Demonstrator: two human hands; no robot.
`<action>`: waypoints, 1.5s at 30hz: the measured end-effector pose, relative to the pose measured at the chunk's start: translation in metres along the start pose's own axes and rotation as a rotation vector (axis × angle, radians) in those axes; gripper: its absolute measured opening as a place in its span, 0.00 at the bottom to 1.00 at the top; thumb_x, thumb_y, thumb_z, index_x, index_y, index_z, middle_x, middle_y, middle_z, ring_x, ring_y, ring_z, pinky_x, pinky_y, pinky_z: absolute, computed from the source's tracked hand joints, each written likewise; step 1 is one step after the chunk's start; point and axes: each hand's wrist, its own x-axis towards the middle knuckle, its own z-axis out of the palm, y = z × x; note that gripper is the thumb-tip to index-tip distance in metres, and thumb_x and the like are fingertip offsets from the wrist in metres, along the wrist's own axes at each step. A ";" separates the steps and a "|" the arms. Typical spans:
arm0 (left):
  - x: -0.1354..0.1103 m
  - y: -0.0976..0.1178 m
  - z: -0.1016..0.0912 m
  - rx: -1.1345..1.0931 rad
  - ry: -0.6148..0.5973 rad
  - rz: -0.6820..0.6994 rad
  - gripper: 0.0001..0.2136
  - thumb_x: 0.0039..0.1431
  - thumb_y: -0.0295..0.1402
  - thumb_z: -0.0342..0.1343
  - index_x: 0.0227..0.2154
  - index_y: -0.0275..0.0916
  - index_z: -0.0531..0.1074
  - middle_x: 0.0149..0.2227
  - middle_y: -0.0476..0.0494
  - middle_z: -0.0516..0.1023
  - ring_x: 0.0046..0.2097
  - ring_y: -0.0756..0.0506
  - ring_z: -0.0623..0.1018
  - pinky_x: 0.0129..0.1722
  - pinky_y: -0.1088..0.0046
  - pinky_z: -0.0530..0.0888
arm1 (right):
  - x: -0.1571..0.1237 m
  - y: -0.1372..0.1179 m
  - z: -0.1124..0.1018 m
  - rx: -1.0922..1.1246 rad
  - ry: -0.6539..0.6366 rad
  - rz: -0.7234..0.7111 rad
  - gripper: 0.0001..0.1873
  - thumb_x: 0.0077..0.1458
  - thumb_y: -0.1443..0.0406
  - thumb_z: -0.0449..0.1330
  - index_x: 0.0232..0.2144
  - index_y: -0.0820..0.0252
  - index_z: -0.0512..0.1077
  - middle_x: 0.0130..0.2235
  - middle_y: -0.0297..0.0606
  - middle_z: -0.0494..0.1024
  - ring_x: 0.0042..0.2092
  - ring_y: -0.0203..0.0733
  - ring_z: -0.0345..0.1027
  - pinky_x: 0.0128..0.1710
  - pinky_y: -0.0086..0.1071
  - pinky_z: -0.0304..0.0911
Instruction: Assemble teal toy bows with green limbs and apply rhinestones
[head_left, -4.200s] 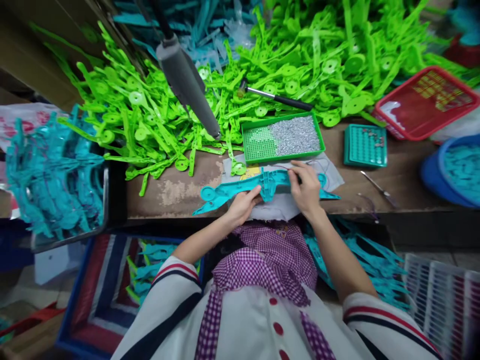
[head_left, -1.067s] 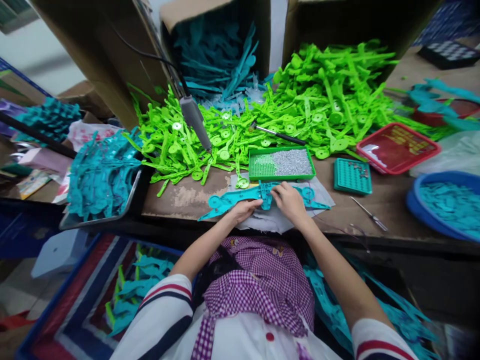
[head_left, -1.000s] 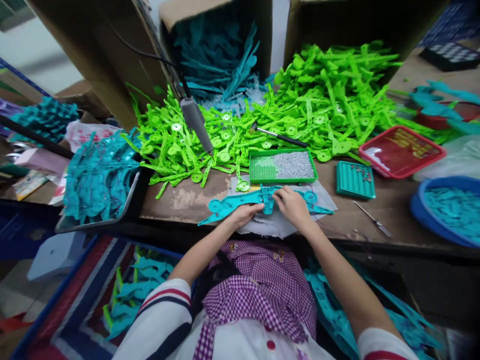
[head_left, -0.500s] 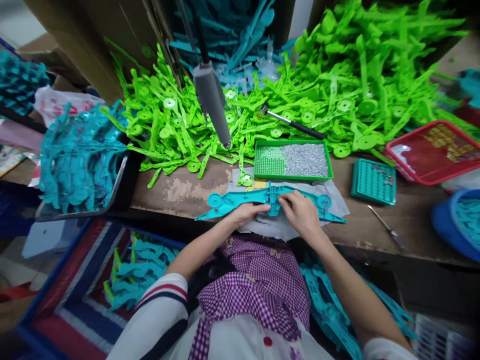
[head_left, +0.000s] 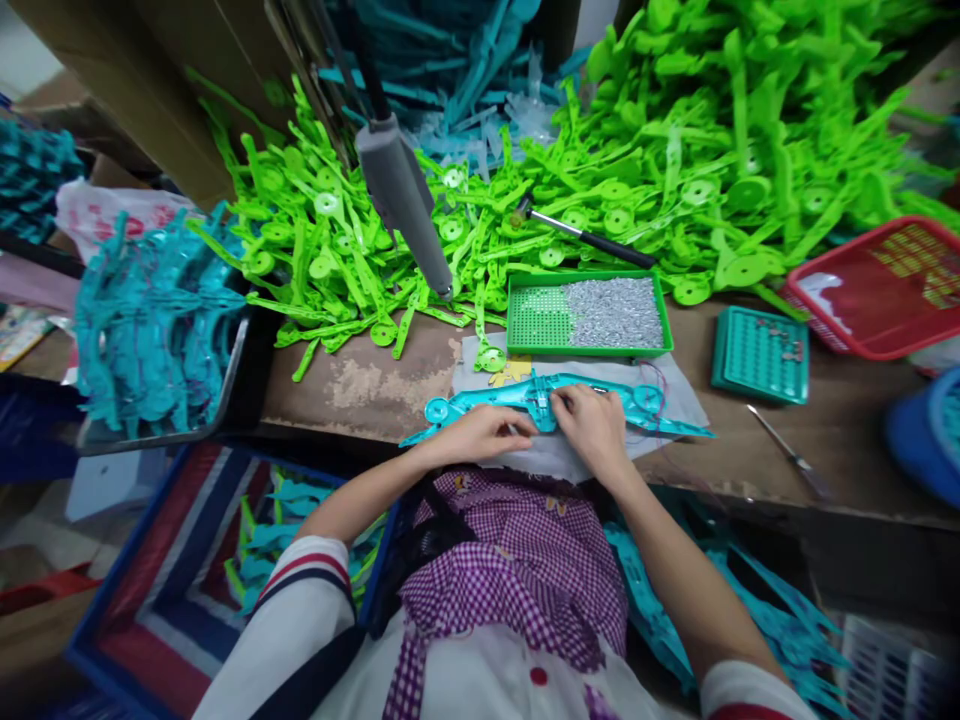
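A long teal plastic part (head_left: 487, 402) lies on a grey cloth (head_left: 679, 400) at the near edge of the wooden bench. My left hand (head_left: 480, 437) rests curled against its middle from the near side. My right hand (head_left: 592, 428) is closed over the part just right of centre, fingers bent down onto it. Thin purple wires (head_left: 660, 385) trail beside the part's right end. Just beyond the part stands a green tray (head_left: 525, 320) holding small silver screws.
A grey hanging screwdriver (head_left: 401, 200) points down above the bench. Heaps of green plastic parts (head_left: 660, 150) fill the back. A small teal tray (head_left: 759, 352), tweezers (head_left: 787, 460), red basket (head_left: 877, 290) and blue tub (head_left: 926, 430) sit right. A tray of teal parts (head_left: 150, 320) stands left.
Both hands stayed on the teal part throughout. My left hand slid slightly left of the centre. The view tilted down and closer to the bench.
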 end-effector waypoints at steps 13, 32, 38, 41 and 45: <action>0.027 -0.016 -0.011 0.391 0.358 0.066 0.07 0.64 0.37 0.61 0.40 0.42 0.80 0.54 0.40 0.74 0.59 0.37 0.71 0.64 0.54 0.66 | 0.010 0.003 -0.006 -0.120 -0.007 -0.217 0.19 0.69 0.63 0.49 0.33 0.57 0.79 0.34 0.39 0.82 0.34 0.42 0.67 0.40 0.39 0.42; 0.035 -0.003 -0.034 0.358 0.166 -0.020 0.07 0.58 0.31 0.58 0.26 0.39 0.71 0.54 0.39 0.71 0.53 0.41 0.75 0.58 0.58 0.71 | 0.019 0.035 -0.022 0.352 -0.043 -0.141 0.13 0.65 0.58 0.56 0.41 0.56 0.78 0.38 0.42 0.84 0.37 0.47 0.75 0.45 0.44 0.61; 0.032 -0.004 -0.033 0.350 0.194 0.024 0.06 0.57 0.30 0.59 0.26 0.39 0.72 0.54 0.38 0.72 0.57 0.38 0.73 0.61 0.57 0.69 | 0.015 0.036 -0.013 0.308 -0.103 -0.162 0.13 0.64 0.61 0.55 0.46 0.55 0.77 0.41 0.41 0.84 0.39 0.48 0.77 0.50 0.48 0.58; 0.030 -0.005 -0.030 0.339 0.210 0.044 0.06 0.59 0.31 0.59 0.27 0.39 0.72 0.53 0.38 0.72 0.57 0.39 0.73 0.61 0.57 0.69 | 0.015 0.037 -0.011 0.322 -0.111 -0.153 0.12 0.64 0.62 0.55 0.46 0.55 0.75 0.41 0.42 0.84 0.42 0.49 0.78 0.50 0.47 0.60; 0.027 -0.009 -0.027 0.302 0.243 0.077 0.06 0.60 0.32 0.59 0.28 0.39 0.72 0.53 0.38 0.72 0.57 0.38 0.74 0.60 0.56 0.69 | 0.019 0.029 -0.010 0.298 -0.082 -0.111 0.12 0.63 0.63 0.55 0.47 0.56 0.73 0.42 0.43 0.84 0.44 0.50 0.77 0.51 0.47 0.59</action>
